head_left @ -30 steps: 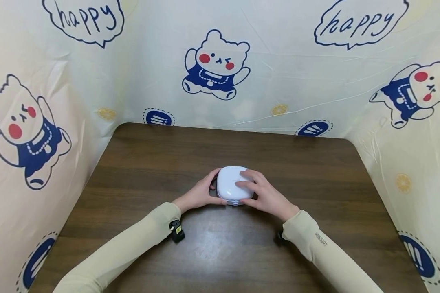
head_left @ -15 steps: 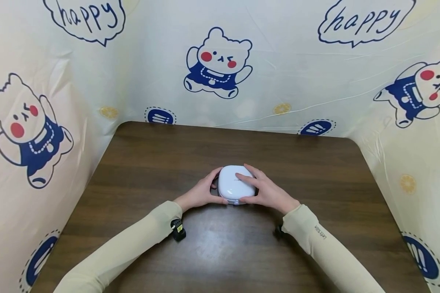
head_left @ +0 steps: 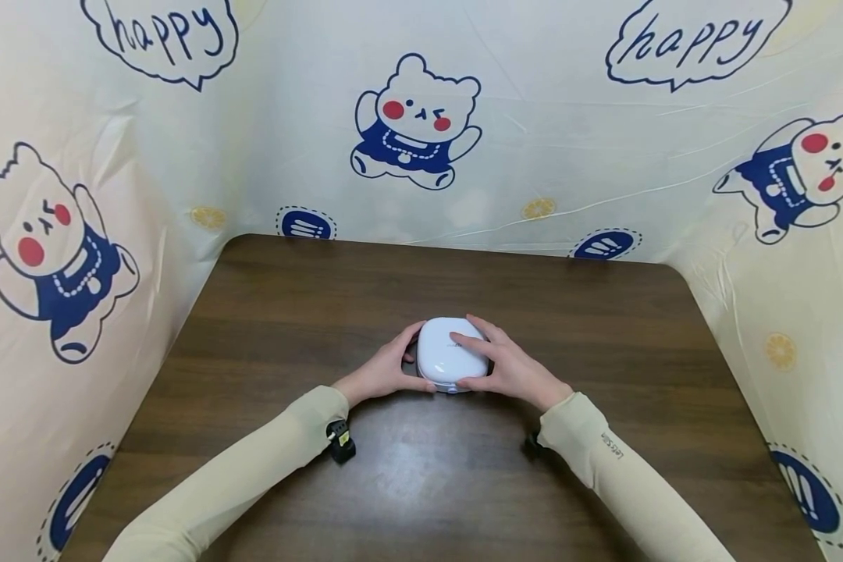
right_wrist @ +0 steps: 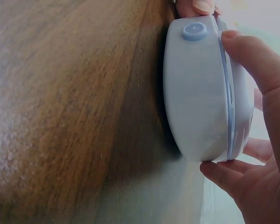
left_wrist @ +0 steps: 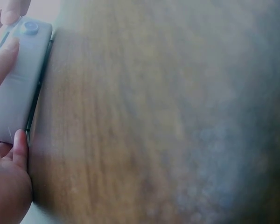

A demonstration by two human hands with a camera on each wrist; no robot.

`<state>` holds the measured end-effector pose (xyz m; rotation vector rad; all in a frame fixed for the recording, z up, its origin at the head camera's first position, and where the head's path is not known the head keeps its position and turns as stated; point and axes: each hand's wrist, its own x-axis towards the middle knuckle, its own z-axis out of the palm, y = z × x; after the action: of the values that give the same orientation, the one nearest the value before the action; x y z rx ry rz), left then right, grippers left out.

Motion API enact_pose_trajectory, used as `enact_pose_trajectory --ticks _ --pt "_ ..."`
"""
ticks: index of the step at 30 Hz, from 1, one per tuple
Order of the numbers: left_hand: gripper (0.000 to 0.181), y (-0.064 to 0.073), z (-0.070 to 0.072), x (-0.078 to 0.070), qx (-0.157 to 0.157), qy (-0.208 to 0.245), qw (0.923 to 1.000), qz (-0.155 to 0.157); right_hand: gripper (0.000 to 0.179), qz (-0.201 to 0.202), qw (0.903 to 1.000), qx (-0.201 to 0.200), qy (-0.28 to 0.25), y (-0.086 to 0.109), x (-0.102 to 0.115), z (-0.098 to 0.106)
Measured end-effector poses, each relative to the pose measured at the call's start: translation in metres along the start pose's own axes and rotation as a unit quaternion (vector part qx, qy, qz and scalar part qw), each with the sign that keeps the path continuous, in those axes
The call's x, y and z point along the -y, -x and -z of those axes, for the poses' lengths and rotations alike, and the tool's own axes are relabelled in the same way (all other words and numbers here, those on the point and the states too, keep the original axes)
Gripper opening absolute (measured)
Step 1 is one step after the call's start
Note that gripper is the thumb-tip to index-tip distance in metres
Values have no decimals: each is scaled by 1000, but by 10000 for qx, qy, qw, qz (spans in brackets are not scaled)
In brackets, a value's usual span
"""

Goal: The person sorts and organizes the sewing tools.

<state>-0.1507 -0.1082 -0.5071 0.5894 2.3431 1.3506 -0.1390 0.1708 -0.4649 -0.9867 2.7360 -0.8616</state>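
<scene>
A white, rounded lidded case (head_left: 444,361) lies on the table between both hands, its lid down on the body. On its front wall is a pale blue ridged round knob (right_wrist: 194,31), with a thin blue seam running above it. My left hand (head_left: 386,372) grips the case's left side, thumb on the front and fingers toward the back. My right hand (head_left: 516,371) holds the right side, its thumb at the seam near the knob. One right finger lies across the lid and another reaches along the far right edge. The underside of the case is hidden.
The dark brown wooden table (head_left: 309,297) has rounded far corners. A pale curtain (head_left: 267,117) printed with bears hangs around its back and both sides. A small black camera (head_left: 340,442) sits on the left wrist.
My right fingers have spread: one has moved off the lid top to the case's far right edge, while another stays on the lid. The case and left hand stay nearly in place.
</scene>
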Motion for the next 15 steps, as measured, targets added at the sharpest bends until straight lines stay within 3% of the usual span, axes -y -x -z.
enact_pose_trajectory --ticks 15 --pt "114 2 0 -2 -1 -36 10000 72 76 -58 9997 23 -219 1 1 0"
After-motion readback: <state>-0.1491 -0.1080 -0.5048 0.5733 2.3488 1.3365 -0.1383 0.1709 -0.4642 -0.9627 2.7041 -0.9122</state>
